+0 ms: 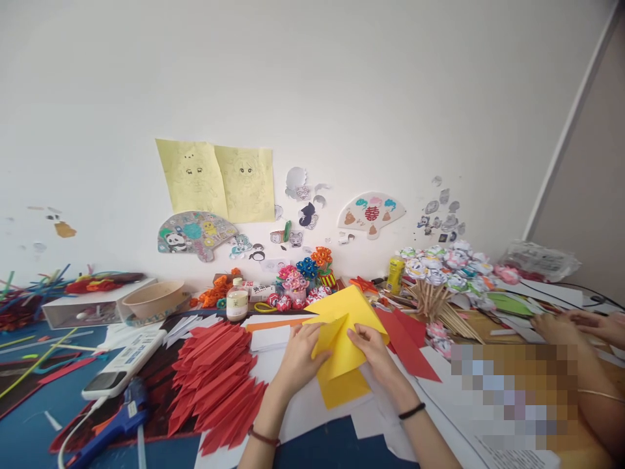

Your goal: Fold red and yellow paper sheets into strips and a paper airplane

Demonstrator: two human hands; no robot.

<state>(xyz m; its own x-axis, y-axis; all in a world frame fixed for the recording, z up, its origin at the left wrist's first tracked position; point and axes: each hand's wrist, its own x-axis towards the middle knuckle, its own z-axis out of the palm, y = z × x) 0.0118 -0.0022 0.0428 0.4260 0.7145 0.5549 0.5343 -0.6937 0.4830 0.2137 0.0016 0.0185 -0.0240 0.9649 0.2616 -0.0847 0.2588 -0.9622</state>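
Cluttered table [29, 423], yellow paper [344, 339] held by 2 hands, long axis pointing away

Both forearms were bare, with no sleeves showing. The left hand [299, 357] had a thin dark red cord bracelet [263, 437] around its wrist, and the right hand [377, 352] had a slim black band [411, 411] around its wrist. No rings could be made out.

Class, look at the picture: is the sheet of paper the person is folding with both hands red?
No, the paper pinched between the left hand and the right hand is yellow; the red folded pieces lie in a pile beside the left hand.
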